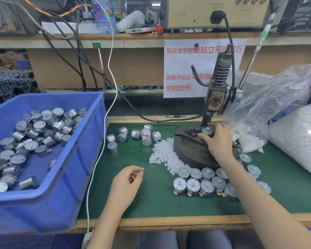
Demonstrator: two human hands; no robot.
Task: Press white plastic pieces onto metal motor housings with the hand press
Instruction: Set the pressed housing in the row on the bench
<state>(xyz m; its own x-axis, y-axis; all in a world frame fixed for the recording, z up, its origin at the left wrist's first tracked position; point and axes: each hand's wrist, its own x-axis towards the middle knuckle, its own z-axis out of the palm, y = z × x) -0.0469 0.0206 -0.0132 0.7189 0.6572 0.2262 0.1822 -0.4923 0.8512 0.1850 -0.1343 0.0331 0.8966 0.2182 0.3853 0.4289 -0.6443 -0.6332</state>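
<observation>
At the hand press (pixel 215 97) right hand (pixel 217 141) grasps motor housing (pixel 206 131); grip of left hand (pixel 127 182) unclear

our right hand (pixel 217 141) covering the near side of the motor housing (pixel 207 131) on the hand press (pixel 214 105), the press hiding part of the sign (pixel 183 69), blue bin (pixel 90 141) cut by the left edge, white sack (pixel 298 133) cut by the right edge, whether our left hand (pixel 127 184) pinches anything too small to tell

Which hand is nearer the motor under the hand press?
Right. The right hand holds the motor on the press base; the left hand is over the mat, far to its left.
</observation>
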